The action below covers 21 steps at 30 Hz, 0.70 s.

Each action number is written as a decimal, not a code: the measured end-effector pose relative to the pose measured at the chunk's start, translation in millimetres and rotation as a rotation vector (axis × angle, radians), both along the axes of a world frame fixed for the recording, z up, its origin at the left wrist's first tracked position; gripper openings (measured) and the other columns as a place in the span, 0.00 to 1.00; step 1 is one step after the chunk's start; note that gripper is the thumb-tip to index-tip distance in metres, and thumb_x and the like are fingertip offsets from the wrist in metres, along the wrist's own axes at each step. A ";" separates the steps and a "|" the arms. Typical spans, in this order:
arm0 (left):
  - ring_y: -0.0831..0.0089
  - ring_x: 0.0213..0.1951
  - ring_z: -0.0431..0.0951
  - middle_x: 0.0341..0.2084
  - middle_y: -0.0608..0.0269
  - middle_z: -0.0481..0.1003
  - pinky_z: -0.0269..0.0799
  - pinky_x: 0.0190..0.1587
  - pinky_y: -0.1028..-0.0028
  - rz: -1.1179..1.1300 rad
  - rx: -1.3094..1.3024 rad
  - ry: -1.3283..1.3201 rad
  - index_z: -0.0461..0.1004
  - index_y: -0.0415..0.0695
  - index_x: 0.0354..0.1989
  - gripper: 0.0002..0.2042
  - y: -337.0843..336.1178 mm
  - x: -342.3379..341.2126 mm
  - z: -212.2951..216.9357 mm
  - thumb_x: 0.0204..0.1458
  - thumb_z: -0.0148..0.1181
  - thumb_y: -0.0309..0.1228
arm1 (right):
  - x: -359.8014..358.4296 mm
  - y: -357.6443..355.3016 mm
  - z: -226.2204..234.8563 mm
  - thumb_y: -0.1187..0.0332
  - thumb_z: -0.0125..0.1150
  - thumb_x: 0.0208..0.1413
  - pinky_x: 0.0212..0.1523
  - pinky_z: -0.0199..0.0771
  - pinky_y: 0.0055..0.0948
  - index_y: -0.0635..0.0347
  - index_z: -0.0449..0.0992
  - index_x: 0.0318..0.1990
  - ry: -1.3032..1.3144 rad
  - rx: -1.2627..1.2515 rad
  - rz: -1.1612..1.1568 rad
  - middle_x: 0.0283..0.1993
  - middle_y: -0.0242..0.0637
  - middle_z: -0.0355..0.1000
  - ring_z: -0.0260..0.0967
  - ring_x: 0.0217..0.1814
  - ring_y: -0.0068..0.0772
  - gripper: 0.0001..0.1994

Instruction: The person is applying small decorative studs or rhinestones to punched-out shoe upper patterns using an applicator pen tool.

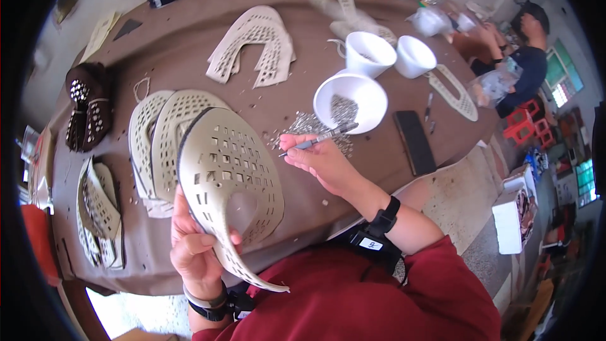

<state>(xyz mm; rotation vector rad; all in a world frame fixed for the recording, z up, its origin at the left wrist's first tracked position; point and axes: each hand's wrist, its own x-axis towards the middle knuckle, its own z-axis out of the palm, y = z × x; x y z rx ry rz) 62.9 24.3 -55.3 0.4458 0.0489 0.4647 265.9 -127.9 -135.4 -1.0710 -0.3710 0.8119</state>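
My left hand (197, 246) grips a beige perforated shoe-upper piece (230, 177), held up over the near edge of the brown table (189, 57). My right hand (325, 161) pinches a slim metal pen-like tool (319, 139), its tip pointing right toward a scatter of small grey punched bits (306, 125). Just beyond stands a white bowl (351, 101) holding more grey bits. More beige perforated pieces (158, 132) lie flat behind the held one.
Two white cups (391, 53) stand past the bowl. Another stack of beige pieces (252, 44) lies mid-table; dark brown pieces (88, 107) and more beige ones (100, 215) lie left. A black block (415, 142) sits right. Another person (514, 63) works at the far right.
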 end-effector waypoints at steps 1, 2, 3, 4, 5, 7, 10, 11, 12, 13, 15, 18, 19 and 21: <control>0.42 0.29 0.81 0.49 0.32 0.69 0.85 0.28 0.56 -0.039 -0.022 -0.018 0.45 0.35 0.67 0.43 -6.0 5.5 2.3 0.32 0.46 0.12 | 6.1 -6.8 -0.3 0.73 0.63 0.56 0.47 0.70 0.20 0.61 0.74 0.46 -0.024 0.000 -0.017 0.50 0.31 0.69 0.67 0.43 0.17 0.11; 0.43 0.29 0.81 0.49 0.32 0.69 0.85 0.27 0.56 -0.045 -0.037 -0.012 0.45 0.35 0.67 0.43 -10.1 8.2 2.3 0.32 0.46 0.12 | 10.6 -12.2 -0.7 0.73 0.61 0.57 0.55 0.68 0.28 0.61 0.75 0.47 -0.029 -0.030 -0.027 0.55 0.35 0.67 0.66 0.52 0.23 0.10; 0.44 0.29 0.81 0.48 0.33 0.69 0.85 0.27 0.57 -0.049 -0.051 -0.004 0.45 0.36 0.67 0.43 -13.1 9.8 1.9 0.33 0.45 0.12 | 14.5 -17.6 -0.4 0.73 0.60 0.58 0.62 0.66 0.36 0.60 0.75 0.48 -0.032 -0.058 -0.035 0.60 0.39 0.65 0.65 0.60 0.30 0.10; 0.44 0.29 0.81 0.48 0.33 0.69 0.85 0.27 0.57 -0.059 -0.050 -0.016 0.45 0.36 0.67 0.43 -13.0 11.0 -1.6 0.33 0.45 0.12 | 17.6 -23.5 -0.5 0.74 0.59 0.59 0.61 0.67 0.35 0.59 0.76 0.47 -0.036 -0.049 -0.058 0.59 0.39 0.66 0.66 0.59 0.29 0.09; 0.46 0.30 0.82 0.48 0.35 0.70 0.85 0.28 0.58 -0.038 -0.041 -0.041 0.47 0.36 0.66 0.42 -10.9 12.3 -8.1 0.33 0.44 0.12 | 19.3 -30.9 0.5 0.74 0.59 0.59 0.61 0.67 0.35 0.59 0.76 0.47 -0.045 -0.047 -0.065 0.59 0.39 0.66 0.66 0.59 0.29 0.09; 0.48 0.30 0.82 0.48 0.37 0.71 0.85 0.29 0.59 0.002 -0.024 -0.062 0.49 0.36 0.66 0.40 -5.8 8.4 -14.7 0.34 0.43 0.12 | 17.9 -38.9 9.0 0.74 0.58 0.59 0.59 0.68 0.33 0.59 0.76 0.46 -0.071 -0.034 -0.081 0.58 0.40 0.68 0.68 0.57 0.29 0.08; 0.54 0.38 0.82 0.46 0.46 0.75 0.82 0.42 0.61 0.152 0.266 0.222 0.57 0.36 0.61 0.34 3.5 3.8 -32.2 0.37 0.40 0.12 | 13.2 -53.9 17.3 0.76 0.59 0.58 0.52 0.71 0.26 0.61 0.76 0.46 -0.153 -0.017 -0.131 0.56 0.41 0.69 0.69 0.50 0.24 0.09; 0.53 0.42 0.81 0.46 0.45 0.75 0.79 0.47 0.59 0.176 0.319 0.293 0.58 0.35 0.61 0.33 8.5 1.2 -39.9 0.39 0.40 0.12 | 11.5 -57.3 18.0 0.78 0.60 0.57 0.47 0.73 0.22 0.62 0.76 0.45 -0.217 -0.024 -0.155 0.55 0.40 0.70 0.70 0.45 0.20 0.09; 0.55 0.43 0.80 0.46 0.46 0.75 0.79 0.48 0.61 0.163 0.351 0.380 0.59 0.35 0.61 0.32 12.2 -4.0 -46.8 0.41 0.40 0.12 | 8.2 -61.6 16.3 0.76 0.60 0.57 0.45 0.73 0.22 0.62 0.77 0.44 -0.247 -0.067 -0.169 0.51 0.38 0.73 0.70 0.42 0.18 0.08; 0.57 0.44 0.80 0.46 0.48 0.75 0.78 0.48 0.63 0.151 0.377 0.471 0.59 0.36 0.61 0.31 13.2 -8.5 -54.0 0.42 0.41 0.12 | 6.1 -65.6 16.8 0.76 0.60 0.57 0.45 0.73 0.22 0.62 0.77 0.44 -0.234 -0.071 -0.149 0.51 0.38 0.73 0.70 0.42 0.18 0.08; 0.61 0.44 0.80 0.47 0.49 0.75 0.77 0.48 0.66 0.160 0.388 0.531 0.59 0.36 0.62 0.29 14.2 -11.5 -66.4 0.45 0.42 0.13 | 3.0 -72.0 17.9 0.75 0.61 0.57 0.40 0.73 0.19 0.62 0.77 0.44 -0.378 -0.304 -0.156 0.43 0.34 0.75 0.70 0.38 0.17 0.08; 0.67 0.44 0.80 0.47 0.52 0.76 0.76 0.47 0.71 0.097 0.486 0.641 0.58 0.35 0.63 0.27 16.4 -22.5 -67.8 0.50 0.47 0.15 | 1.6 -83.3 22.3 0.74 0.62 0.57 0.35 0.69 0.15 0.62 0.77 0.44 -0.470 -0.350 -0.248 0.36 0.28 0.74 0.66 0.34 0.13 0.08; 0.71 0.44 0.79 0.46 0.54 0.76 0.76 0.47 0.74 0.032 0.580 0.668 0.57 0.35 0.63 0.27 17.8 -26.7 -64.9 0.52 0.49 0.16 | 1.0 -86.6 24.3 0.73 0.62 0.57 0.36 0.68 0.15 0.62 0.77 0.44 -0.451 -0.350 -0.295 0.35 0.27 0.74 0.66 0.33 0.12 0.08; 0.74 0.44 0.79 0.45 0.55 0.77 0.75 0.43 0.78 0.036 0.587 0.719 0.55 0.35 0.65 0.29 13.1 -24.6 -58.9 0.52 0.53 0.16 | 2.9 -88.4 24.2 0.73 0.62 0.57 0.36 0.67 0.14 0.62 0.77 0.43 -0.434 -0.349 -0.341 0.34 0.27 0.73 0.65 0.33 0.13 0.08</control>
